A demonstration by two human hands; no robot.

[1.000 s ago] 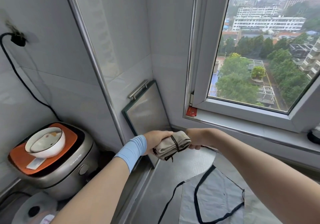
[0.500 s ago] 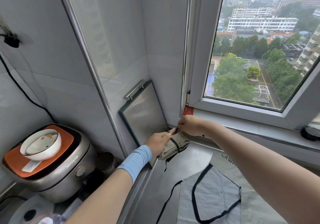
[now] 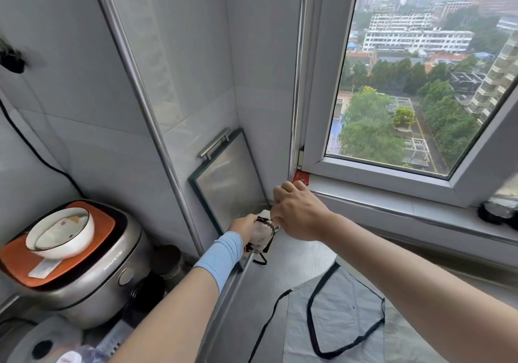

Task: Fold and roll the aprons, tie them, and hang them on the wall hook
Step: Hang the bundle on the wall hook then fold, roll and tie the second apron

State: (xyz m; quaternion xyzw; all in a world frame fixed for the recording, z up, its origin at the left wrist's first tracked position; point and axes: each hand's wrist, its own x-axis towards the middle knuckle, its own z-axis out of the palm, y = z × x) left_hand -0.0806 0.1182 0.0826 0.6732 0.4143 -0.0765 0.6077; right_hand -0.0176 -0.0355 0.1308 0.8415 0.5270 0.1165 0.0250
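Rolled apron | left hand grips it | right hand pinches its tie above

Colours: rolled apron at left hand fingers beige with black tie, sleeve behind them light blue, sticker just above right hand fingers red, flat apron below grey, black-strapped.

A: L hand?
B: Arm stretched fwd, pale blue sleeve at the wrist, fingers curled round the rolled apron
A: And R hand?
B: Just beside the L, a bit higher, back of hand up, knuckles bent. Fingertips tucked under, hidden, so can't tell if they pinch anything. Both forearms bare, angled in twd each other
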